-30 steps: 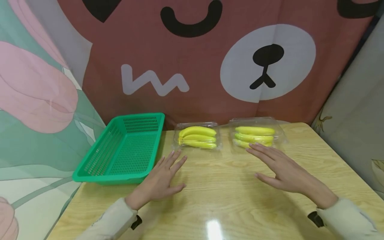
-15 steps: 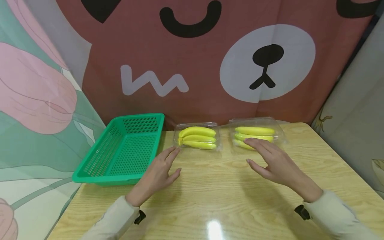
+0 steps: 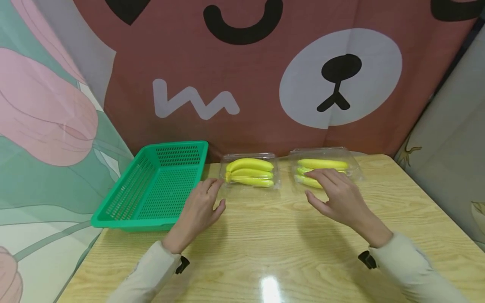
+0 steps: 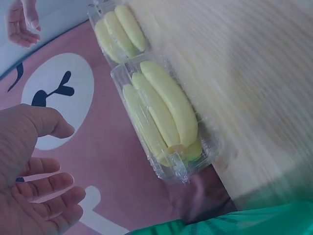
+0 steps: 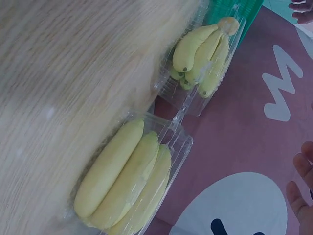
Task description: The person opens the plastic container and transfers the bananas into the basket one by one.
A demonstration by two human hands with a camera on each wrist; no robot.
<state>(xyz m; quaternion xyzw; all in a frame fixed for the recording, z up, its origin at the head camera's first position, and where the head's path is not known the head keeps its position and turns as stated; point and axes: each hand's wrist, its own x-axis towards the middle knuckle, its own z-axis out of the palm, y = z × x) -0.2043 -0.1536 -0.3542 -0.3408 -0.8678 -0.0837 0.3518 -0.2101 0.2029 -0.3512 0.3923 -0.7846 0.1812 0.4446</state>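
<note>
The left hand (image 3: 197,208) hangs over the table (image 3: 261,235) between the right rim of the green basket (image 3: 166,193) and the left box (image 3: 248,156), its fingers close together and loosely bent, the thumb held apart from them. The right hand (image 3: 341,200) is in front of the right box (image 3: 320,150), covering part of it in the head view; its fingers lie together and slightly bent, with the thumb well apart below. In the wrist views both hands show apart from the boxes. The left box is clear plastic and holds a bunch of bananas (image 3: 250,173), its stem end to the left, toward the basket. The right box, also clear, holds three straighter yellow pieces (image 3: 322,164), side by side. The two boxes sit next to each other at the back of the table, in front of the reddish-brown cloth (image 3: 235,69) printed with a bear's face. The basket stands left of them, its slotted sides and floor showing. Pale sleeves (image 3: 145,269) cover both forearms, with a small black piece (image 3: 367,259) at each wrist.
</note>
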